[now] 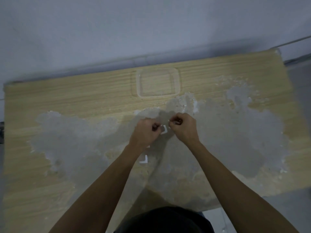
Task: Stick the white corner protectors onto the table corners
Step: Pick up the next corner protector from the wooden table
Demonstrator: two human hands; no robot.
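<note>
Over the middle of the worn wooden table (87,96), my left hand (145,132) pinches a white L-shaped corner protector (164,129). Close beside it, my right hand (182,125) pinches something small and white at its fingertips, perhaps a backing strip; I cannot tell exactly what. A second white corner protector (144,160) lies flat on the table just under my left forearm. The table's far right corner (276,50) shows something pale on it, too blurred to identify.
A clear shallow plastic tray (159,96) sits at the back middle of the table. Large grey patches of peeled veneer cover the table's centre and right. A pale wall runs behind the table, and grey floor shows to the right.
</note>
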